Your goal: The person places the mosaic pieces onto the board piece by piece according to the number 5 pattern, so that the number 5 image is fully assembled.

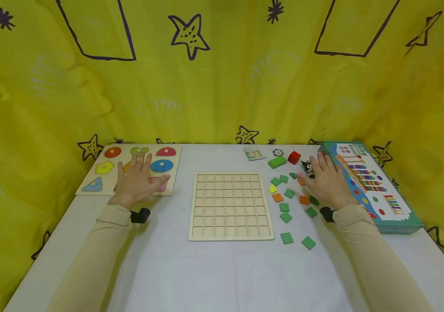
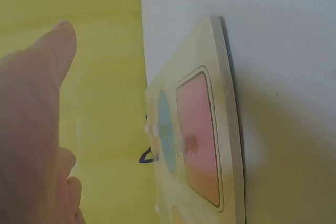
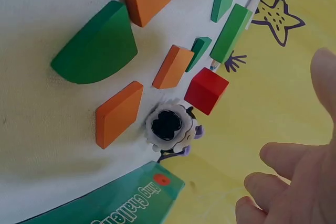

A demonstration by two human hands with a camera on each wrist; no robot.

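The small black-and-white toy figure (image 1: 307, 167) is found on the white worktop (image 1: 214, 268), just under the right hand (image 1: 325, 180). Both hands' fingers are spread flat; nothing is held. The left hand (image 1: 138, 180) is laid over the wooden shape puzzle board (image 1: 89, 184).

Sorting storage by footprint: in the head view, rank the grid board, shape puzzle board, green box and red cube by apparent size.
1. grid board
2. green box and shape puzzle board: alike, unsure
3. red cube

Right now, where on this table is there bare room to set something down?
Bare cloth lies along the near edge below the grid board, and between it and the shape puzzle. Crowded: the tiles between the board and green box, under the right hand.
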